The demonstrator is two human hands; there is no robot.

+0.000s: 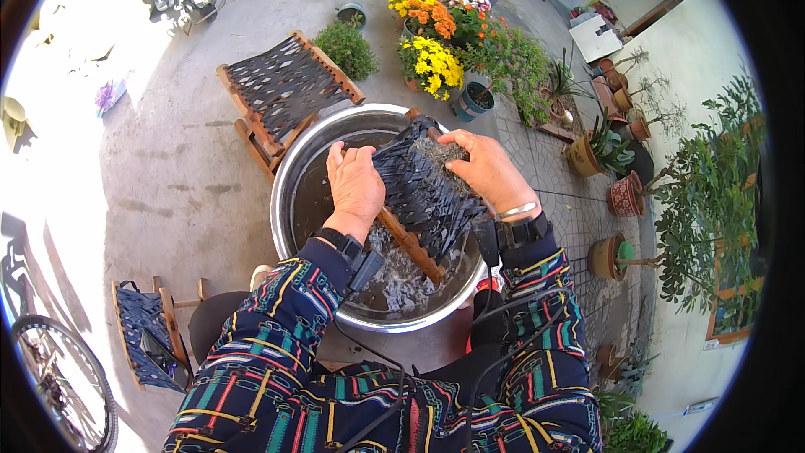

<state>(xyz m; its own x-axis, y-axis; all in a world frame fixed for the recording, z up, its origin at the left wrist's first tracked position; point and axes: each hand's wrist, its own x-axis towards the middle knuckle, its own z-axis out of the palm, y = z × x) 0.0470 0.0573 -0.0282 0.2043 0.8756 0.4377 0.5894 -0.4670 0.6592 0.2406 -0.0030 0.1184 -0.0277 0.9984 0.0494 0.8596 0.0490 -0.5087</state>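
Left hand [355, 184] at tilted wooden frame [409, 241] in metal basin [286, 216]; can't tell if fingers clamp. Frame probably stiff, slippery wet; black straps [407, 178] likely soft. Best hold: bare rail [429, 266]. Right hand [490, 172]: fingers clamped on grey scourer [438, 153].

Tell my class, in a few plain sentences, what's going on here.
A person's left hand is at the edge of a brown wooden frame webbed with black strips, tilted over a round, shiny metal basin of murky water. The right hand holds a grey, tangled wad against the strips. Whether the frame's low end touches the water is unclear. A similar black-webbed wooden seat stands beside the basin.
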